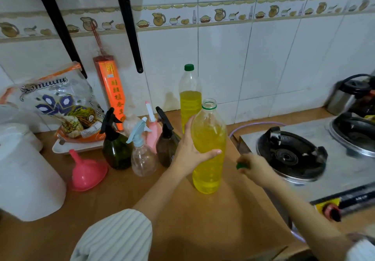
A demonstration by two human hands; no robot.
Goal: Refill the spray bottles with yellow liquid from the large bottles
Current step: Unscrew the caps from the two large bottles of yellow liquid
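— Two large bottles of yellow liquid; which one is held?
— The uncapped bottle (209, 149), upright on the wooden counter (203, 220). The left hand (190, 151) wraps round its middle, thumb across the front.
— And the right hand (253, 167)?
— Just right of that grip, pinching the green cap (240, 165).
— The rest?
— The capped bottle (190, 96) stands behind the grip; four spray bottles, green (116, 149), clear (143, 157), pink (153, 130) and brown (167, 143), stand left of it, beyond them a pink funnel (87, 171).
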